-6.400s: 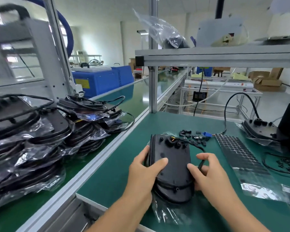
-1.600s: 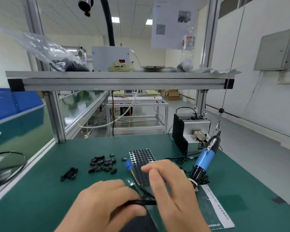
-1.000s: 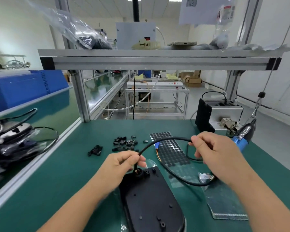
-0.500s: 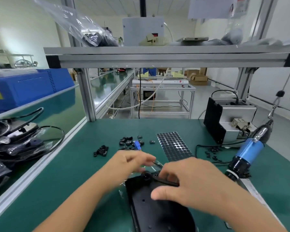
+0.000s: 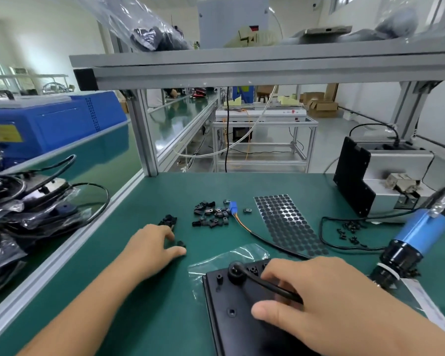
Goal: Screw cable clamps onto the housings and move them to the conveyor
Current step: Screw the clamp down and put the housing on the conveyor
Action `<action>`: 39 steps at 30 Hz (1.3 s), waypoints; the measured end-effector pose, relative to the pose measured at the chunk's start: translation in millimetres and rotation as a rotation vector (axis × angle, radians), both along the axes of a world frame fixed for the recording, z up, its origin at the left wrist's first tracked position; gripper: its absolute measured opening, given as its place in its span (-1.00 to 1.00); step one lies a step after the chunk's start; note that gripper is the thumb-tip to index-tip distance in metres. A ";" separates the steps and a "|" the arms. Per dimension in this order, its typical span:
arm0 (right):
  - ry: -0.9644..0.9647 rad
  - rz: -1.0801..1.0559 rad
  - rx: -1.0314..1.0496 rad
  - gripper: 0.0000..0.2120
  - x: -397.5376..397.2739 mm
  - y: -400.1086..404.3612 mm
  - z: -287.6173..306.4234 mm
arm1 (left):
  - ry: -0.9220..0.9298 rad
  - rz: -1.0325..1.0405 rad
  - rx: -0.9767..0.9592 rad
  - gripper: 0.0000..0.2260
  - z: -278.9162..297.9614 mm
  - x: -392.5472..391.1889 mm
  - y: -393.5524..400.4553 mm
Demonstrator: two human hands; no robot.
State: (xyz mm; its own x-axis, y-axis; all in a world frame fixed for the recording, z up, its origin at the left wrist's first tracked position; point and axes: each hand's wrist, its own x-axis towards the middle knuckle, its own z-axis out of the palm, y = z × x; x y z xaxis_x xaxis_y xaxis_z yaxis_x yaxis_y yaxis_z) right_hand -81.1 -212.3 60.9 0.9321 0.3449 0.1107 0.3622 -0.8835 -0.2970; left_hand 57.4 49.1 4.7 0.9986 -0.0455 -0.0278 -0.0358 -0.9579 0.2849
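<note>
A black housing [image 5: 231, 314] lies flat on the green mat in front of me, partly on a clear plastic bag. Its black cable [image 5: 270, 287] runs from a round gland under my right hand [image 5: 326, 301], which presses the cable down onto the housing. My left hand [image 5: 152, 245] reaches left of the housing, with fingertips at one small black clamp [image 5: 181, 243] lying alone on the mat. Several loose black clamps [image 5: 211, 214] lie in a pile beyond. The cable's blue connector [image 5: 233, 207] rests among them.
A blue electric screwdriver [image 5: 409, 240] hangs at the right. Behind it stands a grey screw feeder [image 5: 385, 183] with small screws [image 5: 350, 229] on the mat. A sheet of black dots [image 5: 288, 222] lies centre-right. Bagged housings [image 5: 31, 201] are piled on the conveyor [image 5: 106, 160] at left.
My left hand has left the housing and moved out to the left, to a single clamp on the mat. My right hand stays on the cable over the housing.
</note>
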 end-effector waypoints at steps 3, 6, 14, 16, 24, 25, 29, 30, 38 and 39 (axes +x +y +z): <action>0.007 0.007 -0.022 -0.40 0.4 2.3 3.8 | -0.088 -0.045 -0.075 -0.66 -12.0 -2.5 -5.0; -0.002 0.016 -0.043 -0.53 0.6 3.2 7.2 | -0.163 -0.060 -0.137 -0.83 -13.2 2.8 -12.7; 0.091 -0.044 0.058 -0.93 7.0 1.3 5.2 | -0.198 -0.104 -0.587 -0.80 10.9 -14.8 -33.2; 0.161 -0.048 0.101 -0.94 12.1 -0.9 3.7 | 0.070 -0.160 -0.992 -0.78 24.7 -32.9 -49.3; -0.026 -0.096 0.198 -0.92 12.2 -3.7 -22.0 | 0.267 -0.133 -1.067 -0.67 37.1 -62.7 -84.3; -0.047 -0.084 0.191 -0.91 11.0 -3.8 -23.5 | 0.248 -0.128 -1.038 -0.67 37.6 -62.5 -85.3; -0.119 -0.065 0.180 -0.88 9.1 -2.5 -26.2 | 0.175 -0.110 -1.001 -0.65 40.7 -61.7 -89.8; -0.130 -0.065 0.174 -0.87 9.0 -2.1 -26.7 | 0.167 -0.104 -1.005 -0.65 41.1 -61.5 -90.3; -0.151 -0.096 0.181 -0.85 8.6 0.0 -27.8 | 0.188 -0.192 -0.846 -0.63 46.3 -61.5 -88.1; -0.146 -0.100 0.185 -0.86 9.0 0.3 -27.7 | 0.189 -0.220 -0.831 -0.65 46.6 -61.5 -87.7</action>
